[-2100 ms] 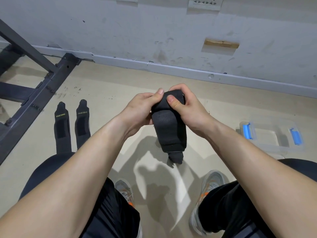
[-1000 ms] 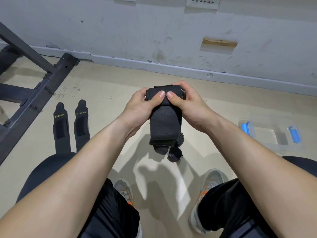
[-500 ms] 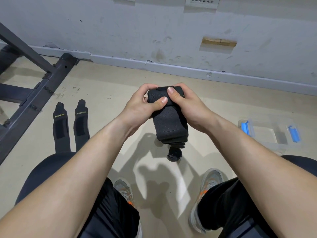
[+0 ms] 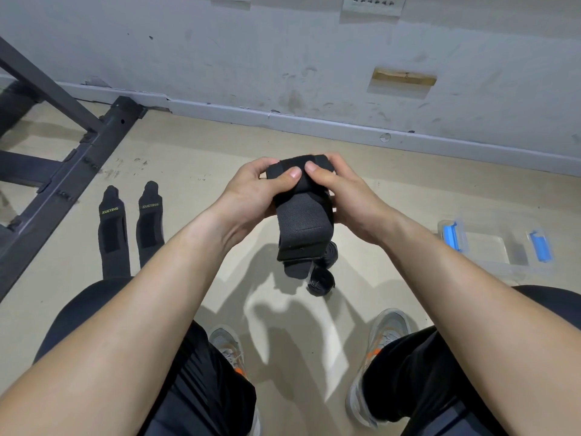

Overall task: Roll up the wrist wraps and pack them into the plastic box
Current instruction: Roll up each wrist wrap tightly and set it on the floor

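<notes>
A black wrist wrap (image 4: 303, 221) is held in front of me, its top part rolled and its loose tail hanging down. My left hand (image 4: 251, 191) grips the roll from the left with its thumb on top. My right hand (image 4: 349, 199) grips it from the right, thumb beside the left one. Below the tail, small rolled black wraps (image 4: 320, 280) lie on the floor. Two more black wraps (image 4: 130, 228) lie flat side by side on the floor at the left. The clear plastic box (image 4: 496, 247) with blue latches sits open on the floor at the right.
A dark metal frame (image 4: 72, 171) runs diagonally across the floor at the left. The wall and its baseboard (image 4: 314, 124) are close ahead. My knees and grey-orange shoes (image 4: 386, 338) fill the lower part of the view.
Both hands kept turning the roll at the top of the wrap. The hanging tail has grown shorter than it was two seconds ago.
</notes>
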